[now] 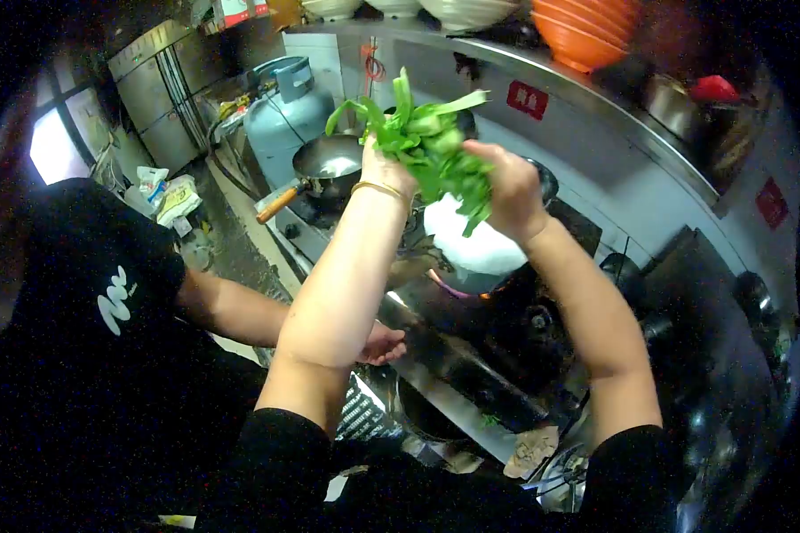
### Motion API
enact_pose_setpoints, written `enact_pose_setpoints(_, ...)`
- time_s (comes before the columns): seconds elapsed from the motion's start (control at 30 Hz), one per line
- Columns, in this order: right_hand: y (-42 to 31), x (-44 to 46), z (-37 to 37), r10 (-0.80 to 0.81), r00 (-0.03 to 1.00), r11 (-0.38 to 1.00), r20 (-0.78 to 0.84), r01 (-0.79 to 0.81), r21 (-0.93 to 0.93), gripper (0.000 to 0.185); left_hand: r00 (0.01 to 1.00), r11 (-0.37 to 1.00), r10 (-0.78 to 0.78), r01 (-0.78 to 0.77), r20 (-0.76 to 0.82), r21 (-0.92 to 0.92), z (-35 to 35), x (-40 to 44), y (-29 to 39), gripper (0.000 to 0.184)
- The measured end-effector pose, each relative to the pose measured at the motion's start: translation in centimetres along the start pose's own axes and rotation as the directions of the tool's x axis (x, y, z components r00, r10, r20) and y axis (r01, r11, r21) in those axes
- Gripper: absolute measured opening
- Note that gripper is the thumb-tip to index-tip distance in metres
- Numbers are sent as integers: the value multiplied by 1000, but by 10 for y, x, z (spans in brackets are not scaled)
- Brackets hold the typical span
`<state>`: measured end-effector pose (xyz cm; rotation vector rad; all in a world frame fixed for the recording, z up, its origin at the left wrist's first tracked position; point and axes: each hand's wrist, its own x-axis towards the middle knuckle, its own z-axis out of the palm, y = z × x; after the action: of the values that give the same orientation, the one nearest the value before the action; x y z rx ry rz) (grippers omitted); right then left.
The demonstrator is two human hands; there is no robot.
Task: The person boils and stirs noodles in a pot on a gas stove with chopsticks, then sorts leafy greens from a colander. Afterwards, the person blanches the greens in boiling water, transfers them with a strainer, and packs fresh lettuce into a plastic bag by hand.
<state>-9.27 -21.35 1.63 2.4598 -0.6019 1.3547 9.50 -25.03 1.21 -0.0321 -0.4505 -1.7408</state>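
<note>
A bunch of leafy greens (428,138) with pale green stems is held up between my two hands. My left hand (387,169), with a gold bangle at its wrist, is closed on the near left side of the bunch; the leaves hide most of its fingers. On the other side, my right hand (513,194) is closed with curled fingers against the greens. Some leaves hang down from between the hands. Below them is a pot (473,279) with a bright white surface inside, over a burner where an orange-purple glow shows at the rim.
A wok (324,169) with a wooden handle sits left of the burner, before a blue gas cylinder (289,115). At left stands a person in a black shirt (107,355), one hand (382,345) beneath my left forearm. Orange bowls (585,31) stack on the shelf above.
</note>
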Motion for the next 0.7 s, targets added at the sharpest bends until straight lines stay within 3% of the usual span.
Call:
enact_pose_setpoints(0.03, 3, 2, 4, 28, 998, 995, -47, -24, 93, 49, 975, 988, 134, -117, -179, 104, 10, -4, -5, 44)
enact_pose_setpoints(0.07, 5, -1, 6, 130, 991, 964, -22, -121, 237, 48, 941, 974, 222, -202, -255, 104, 18, -7, -9, 38)
enact_pose_setpoints(0.1, 5, -6, 8, 229, 973, 926, -25, -209, 315, 47, 974, 982, 178, -167, -142, 85, -1, 4, -2, 38)
enact_pose_setpoints(0.13, 5, -11, 11, 325, 945, 873, -29, -288, 394, 45, 977, 983, 166, -153, -131, 107, -8, 8, 3, 37)
enact_pose_setpoints(0.17, 19, -17, 10, 195, 968, 969, -155, -166, 184, 45, 982, 982, 155, -140, -113, 130, -13, 12, 8, 37)
enact_pose_setpoints(0.2, 41, -35, 17, 603, 783, 440, 151, -484, 756, 47, 942, 939, 294, -253, -163, 233, 7, 0, 12, 39)
enact_pose_setpoints(0.27, 56, -48, 14, 619, 715, 587, 325, -696, 414, 55, 981, 982, 161, -147, -112, 121, -13, 11, 32, 41)
enact_pose_setpoints(0.3, 46, -46, 9, 563, 744, 801, 359, -599, -16, 59, 986, 991, 123, -117, -108, 66, -19, 20, 31, 41)
enact_pose_setpoints(0.33, 56, -55, 23, 508, 739, 837, 442, -545, -49, 69, 964, 981, 189, -177, -185, 82, -11, 20, 21, 39)
enact_pose_setpoints(0.37, 67, -65, 32, 456, 669, 876, 588, -455, -161, 80, 931, 966, 259, -241, -259, 99, -6, 18, 10, 38)
enact_pose_setpoints(0.43, 54, -69, 19, 454, 670, 890, 587, -317, -327, 78, 953, 973, 191, -154, -235, 170, -10, 20, 5, 32)
enact_pose_setpoints(0.47, 66, -65, 10, 390, 775, 915, 498, -385, -117, 61, 940, 965, 223, -174, -259, 198, -14, 20, 1, 31)
enact_pose_setpoints(0.5, 56, -50, -7, 427, 868, 903, 253, -398, -159, 36, 924, 955, 255, -194, -286, 227, -10, 13, -4, 29)
enact_pose_setpoints(0.53, 48, -36, -23, 463, 886, 886, -27, -463, 8, 21, 913, 957, 256, -194, -318, 215, -23, 17, -5, 24)
enact_pose_setpoints(0.57, 25, -14, -54, 156, 967, 949, -202, -203, -242, 12, 907, 956, 267, -206, -326, 208, -25, 16, -13, 22)
enact_pose_setpoints(0.63, 10, 7, -61, -228, 970, 939, -79, 198, -283, 7, 899, 954, 286, -232, -333, 191, -19, 12, -33, 18)
enact_pose_setpoints(0.7, -8, 8, -57, -116, 981, 896, 154, 170, -410, 10, 894, 947, 310, -261, -324, 186, -9, 12, -51, 13)
